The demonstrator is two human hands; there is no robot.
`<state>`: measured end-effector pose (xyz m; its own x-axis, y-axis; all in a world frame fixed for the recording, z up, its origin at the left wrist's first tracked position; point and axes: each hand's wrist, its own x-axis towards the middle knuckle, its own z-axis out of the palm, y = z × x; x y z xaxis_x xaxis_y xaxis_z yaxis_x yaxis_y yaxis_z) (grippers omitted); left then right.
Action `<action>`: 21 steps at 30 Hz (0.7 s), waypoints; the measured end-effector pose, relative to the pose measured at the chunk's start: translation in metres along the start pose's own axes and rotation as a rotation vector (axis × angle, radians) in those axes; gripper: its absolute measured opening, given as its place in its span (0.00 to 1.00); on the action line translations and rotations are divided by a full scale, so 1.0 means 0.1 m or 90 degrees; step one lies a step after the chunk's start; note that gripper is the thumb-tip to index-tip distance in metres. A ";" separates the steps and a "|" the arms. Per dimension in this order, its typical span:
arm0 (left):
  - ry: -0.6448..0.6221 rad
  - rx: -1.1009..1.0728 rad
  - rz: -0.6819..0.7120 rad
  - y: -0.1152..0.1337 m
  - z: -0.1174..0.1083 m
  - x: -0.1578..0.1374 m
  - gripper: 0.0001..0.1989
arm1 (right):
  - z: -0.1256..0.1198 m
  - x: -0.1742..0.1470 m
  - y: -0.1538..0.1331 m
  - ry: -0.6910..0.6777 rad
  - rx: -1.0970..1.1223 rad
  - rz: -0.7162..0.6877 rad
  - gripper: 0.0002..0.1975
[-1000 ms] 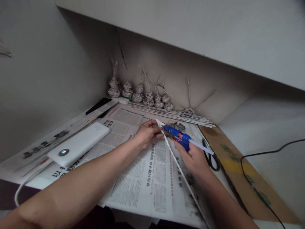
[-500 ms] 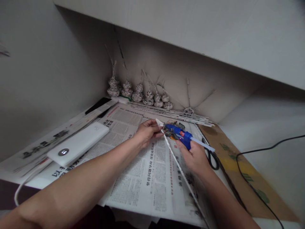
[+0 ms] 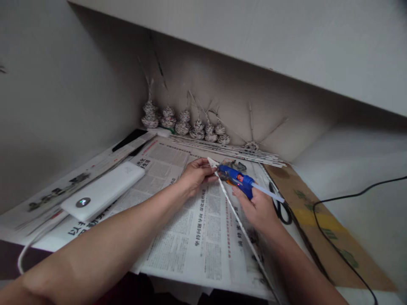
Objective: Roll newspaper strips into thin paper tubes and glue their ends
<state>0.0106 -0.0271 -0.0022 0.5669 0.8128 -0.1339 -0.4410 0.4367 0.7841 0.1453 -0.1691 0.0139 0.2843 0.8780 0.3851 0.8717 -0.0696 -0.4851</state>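
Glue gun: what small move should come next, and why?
Perhaps a light squeeze of the glue gun at the paper tip: the left hand pinches that tip, and the right hand holds the gun with its nose close by. Whether glue is already there, I can't tell.

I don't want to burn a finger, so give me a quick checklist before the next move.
1. Paper strip held: ok, its upper end is between the fingers of the left hand.
2. Glue gun held: ok, the right hand grips its handle.
3. Glue stick loaded: ok, it sticks out of the back.
4. Left fingers well clear of the glue gun's front end: not ok, they are very close.
5. Glue gun hot: cannot tell.
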 end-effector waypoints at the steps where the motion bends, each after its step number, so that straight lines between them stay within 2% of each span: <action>1: 0.001 0.000 0.002 0.00 0.00 0.00 0.10 | 0.00 0.00 0.00 0.000 0.006 0.004 0.16; 6: -0.020 -0.003 0.011 -0.01 -0.02 0.01 0.10 | -0.02 0.01 -0.03 -0.015 0.037 -0.004 0.17; 11: -0.025 -0.003 0.009 -0.01 -0.02 0.01 0.11 | -0.01 0.00 -0.04 -0.019 0.008 0.000 0.16; 17: -0.031 0.003 0.001 0.01 -0.01 0.00 0.11 | -0.04 0.04 0.08 0.032 -0.068 0.002 0.18; 21: -0.031 -0.007 -0.016 0.01 -0.01 0.01 0.10 | -0.12 0.11 0.22 0.089 -0.154 0.042 0.21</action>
<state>0.0101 -0.0256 -0.0023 0.6108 0.7819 -0.1245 -0.4332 0.4617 0.7741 0.1727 -0.1665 0.0167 0.3818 0.7949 0.4715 0.9143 -0.2504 -0.3183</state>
